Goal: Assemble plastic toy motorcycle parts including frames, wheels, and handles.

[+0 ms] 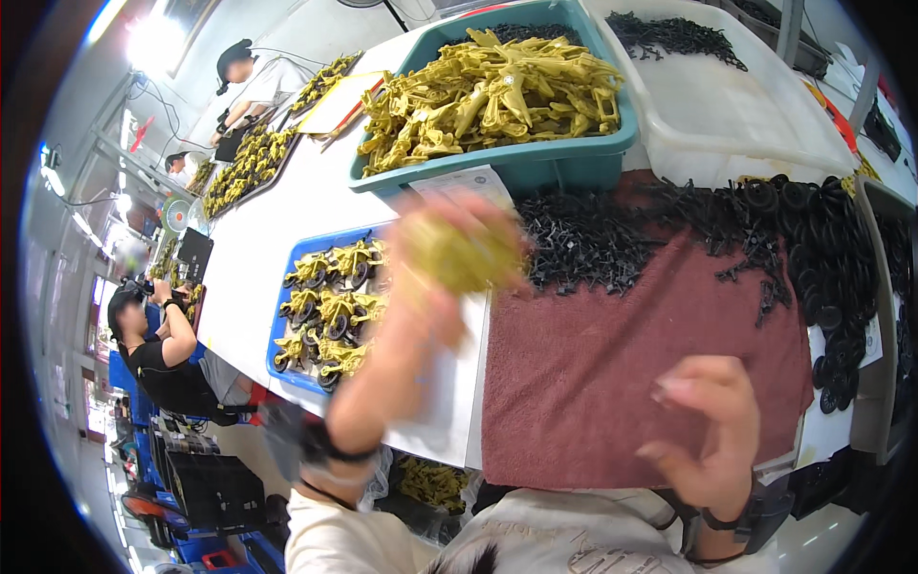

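Note:
My left hand [435, 301], smeared by motion, is raised in front of the teal bin and grips yellow plastic toy motorcycle parts [459, 251]; how many it holds is blurred. Over the near right of the brown-red cloth [593, 383], my right hand [712, 421] has its fingers curved apart with nothing between them. A teal bin [574, 158] heaped with yellow toy motorcycle body parts [497, 91] stands beyond my left hand. Beside my left forearm, a blue tray [277, 354] carries rows of yellow toy motorcycles with black wheels [335, 311].
Small black plastic parts [583, 239] lie piled along the cloth's far side. Black wheels [832, 287] are heaped at the right beside a grey box [870, 402]. A white tub [746, 115] stands at the back right. Other people [153, 344] work along the table's left side.

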Available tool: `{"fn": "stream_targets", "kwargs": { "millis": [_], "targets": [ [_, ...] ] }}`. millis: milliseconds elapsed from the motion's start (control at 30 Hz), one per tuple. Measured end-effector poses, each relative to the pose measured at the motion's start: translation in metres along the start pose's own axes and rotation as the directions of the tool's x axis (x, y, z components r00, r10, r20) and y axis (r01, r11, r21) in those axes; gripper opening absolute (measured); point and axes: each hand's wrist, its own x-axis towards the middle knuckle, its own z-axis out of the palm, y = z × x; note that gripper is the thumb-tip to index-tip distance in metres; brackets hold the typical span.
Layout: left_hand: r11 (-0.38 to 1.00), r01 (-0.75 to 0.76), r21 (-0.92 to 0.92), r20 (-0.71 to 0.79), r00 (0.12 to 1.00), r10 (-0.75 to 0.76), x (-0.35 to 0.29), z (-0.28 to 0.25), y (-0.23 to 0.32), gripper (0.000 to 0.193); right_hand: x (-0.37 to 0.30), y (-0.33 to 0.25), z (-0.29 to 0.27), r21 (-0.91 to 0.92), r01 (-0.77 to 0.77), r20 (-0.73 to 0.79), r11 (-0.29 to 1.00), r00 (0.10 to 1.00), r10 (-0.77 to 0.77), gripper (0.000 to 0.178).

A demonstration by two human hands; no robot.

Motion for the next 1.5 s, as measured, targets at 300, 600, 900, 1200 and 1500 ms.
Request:
{"fn": "stream_targets", "kwargs": {
  "millis": [300, 600, 900, 1200, 1500],
  "targets": [
    [0.832, 0.452, -0.322, 0.399, 0.861, -0.314, -0.048, 0.099, -0.008, 0.09, -0.005, -0.017, 0.01, -0.266, 0.245, 0.187, 0.932, 0.962, -0.199, 0.026],
    [0.845, 0.529, 0.078, 0.651, 0.616, -0.445, -0.05, 0.085, -0.017, 0.079, -0.023, -0.008, -0.008, -0.02, 0.273, 0.291, 0.962, 0.922, -0.255, 0.025],
    [0.807, 0.367, -0.462, -0.274, 0.806, -0.524, -0.079, 0.061, -0.029, 0.034, -0.034, 0.008, -0.027, 0.069, -0.242, -0.071, 0.968, 0.967, 0.247, 0.02],
    [0.704, 0.518, 0.485, -0.465, 0.835, -0.294, -0.094, 0.047, -0.041, 0.031, -0.049, 0.023, 0.015, 0.272, -0.426, 0.048, 0.863, 0.901, 0.43, 0.017],
    [0.372, 0.243, 0.896, -0.261, 0.965, -0.001, -0.081, 0.045, -0.04, 0.028, -0.049, 0.013, 0.052, -0.151, -0.285, 0.032, 0.947, 0.956, 0.293, 0.015]
  ]
}}
